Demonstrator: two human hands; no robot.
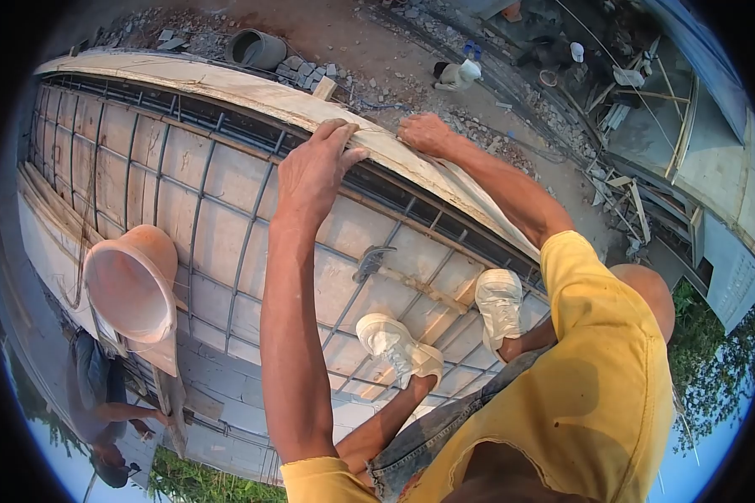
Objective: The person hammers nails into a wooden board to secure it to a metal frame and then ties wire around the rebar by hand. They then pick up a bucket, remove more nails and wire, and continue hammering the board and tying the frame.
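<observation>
My left hand (317, 166) is closed over the top edge of a long plywood board (235, 90), fingers on the far side and thumb nearer me. Farther right along the same board, my right hand (426, 134) is curled around its edge, its fingertips partly hidden. The board stands along the outer side of a grid of steel rebar (200, 197) laid over wooden panels. A hammer (373, 262) with a wooden handle lies on the grid by my shoes (398, 344).
An orange bucket (134, 281) stands at the left edge, near another person (101, 402) lower down. Far below, rubble, a concrete pipe (257, 50) and a person in a light top (459, 75) are visible. The board's edge borders a drop.
</observation>
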